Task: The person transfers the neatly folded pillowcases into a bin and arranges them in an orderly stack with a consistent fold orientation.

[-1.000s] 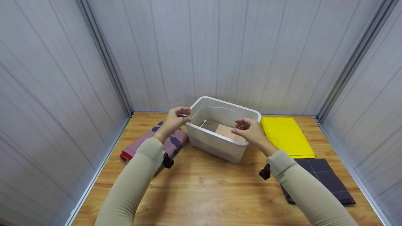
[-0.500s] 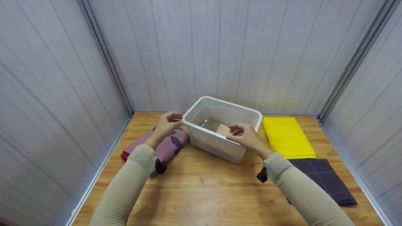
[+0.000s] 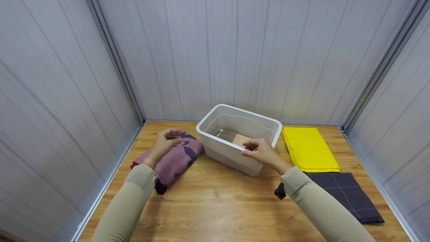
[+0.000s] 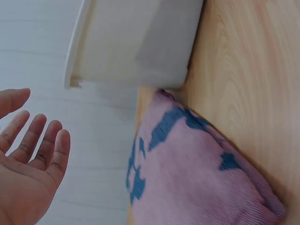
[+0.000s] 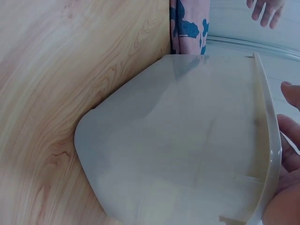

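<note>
My left hand (image 3: 163,146) hovers over a folded pink cloth (image 3: 184,161) with dark blue patches and a bit of red at its far-left edge. Its fingers are loosely bent and hold nothing; in the left wrist view the palm and the spread fingertips (image 4: 62,143) stand apart from the cloth. A white plastic bin (image 3: 228,156) stands on the wooden table, turned at an angle. Over its near right rim is my right hand (image 3: 265,154), thumb and fingers apart. In the right wrist view its fingers lie partly hidden behind the bin's rim (image 5: 274,150).
Inside the bin, a flat beige patch (image 3: 239,139) and a small white strip (image 3: 220,132) show on the bottom. To the right lie a folded yellow cloth (image 3: 310,149) and a dark checked cloth (image 3: 349,195), partly behind the right sleeve. Pale panel walls (image 3: 242,60) enclose the table.
My left hand has moved from the bin's left rim, left and nearer, to above the pink cloth. My right hand has shifted slightly left and nearer along the rim. The bin stays put.
</note>
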The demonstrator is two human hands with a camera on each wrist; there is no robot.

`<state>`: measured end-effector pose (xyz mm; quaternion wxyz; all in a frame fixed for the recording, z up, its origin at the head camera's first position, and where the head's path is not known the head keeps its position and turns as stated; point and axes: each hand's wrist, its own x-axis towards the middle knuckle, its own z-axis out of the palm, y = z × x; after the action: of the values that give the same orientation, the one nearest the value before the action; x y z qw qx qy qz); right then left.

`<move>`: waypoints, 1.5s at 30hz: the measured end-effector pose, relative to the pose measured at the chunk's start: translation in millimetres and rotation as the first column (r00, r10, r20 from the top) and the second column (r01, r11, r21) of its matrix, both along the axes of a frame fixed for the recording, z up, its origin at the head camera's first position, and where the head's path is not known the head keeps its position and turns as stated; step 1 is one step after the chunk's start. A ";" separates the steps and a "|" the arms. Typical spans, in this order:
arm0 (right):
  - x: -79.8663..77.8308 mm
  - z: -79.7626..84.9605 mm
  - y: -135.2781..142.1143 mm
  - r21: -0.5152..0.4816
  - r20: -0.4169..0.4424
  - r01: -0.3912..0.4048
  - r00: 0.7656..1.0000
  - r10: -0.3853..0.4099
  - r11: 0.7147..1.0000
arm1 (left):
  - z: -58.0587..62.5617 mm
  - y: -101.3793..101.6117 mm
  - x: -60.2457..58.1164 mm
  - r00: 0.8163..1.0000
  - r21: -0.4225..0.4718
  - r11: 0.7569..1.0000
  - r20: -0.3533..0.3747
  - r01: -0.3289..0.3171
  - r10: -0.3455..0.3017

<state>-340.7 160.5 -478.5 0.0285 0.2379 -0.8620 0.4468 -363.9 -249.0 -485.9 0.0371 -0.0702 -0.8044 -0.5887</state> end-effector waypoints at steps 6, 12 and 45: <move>0.1 -3.9 0.0 0.026 -0.009 -0.014 1.000 0.015 1.000 | -18.2 -17.5 7.6 1.000 -0.022 1.000 0.009 -0.021 0.022; -1.0 -3.3 -0.7 0.043 -0.019 -0.005 1.000 0.006 0.999 | -28.5 -33.2 15.5 0.997 -0.048 0.997 0.043 -0.060 0.062; -1.1 -7.6 -1.8 0.038 -0.039 0.011 0.999 -0.010 0.999 | -89.4 -62.8 44.6 0.990 -0.344 0.936 0.138 0.068 -0.021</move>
<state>-341.8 158.7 -486.2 0.0431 0.2426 -0.8709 0.4252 -319.2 -311.9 -575.2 -0.0424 -0.0548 -0.8948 -0.4411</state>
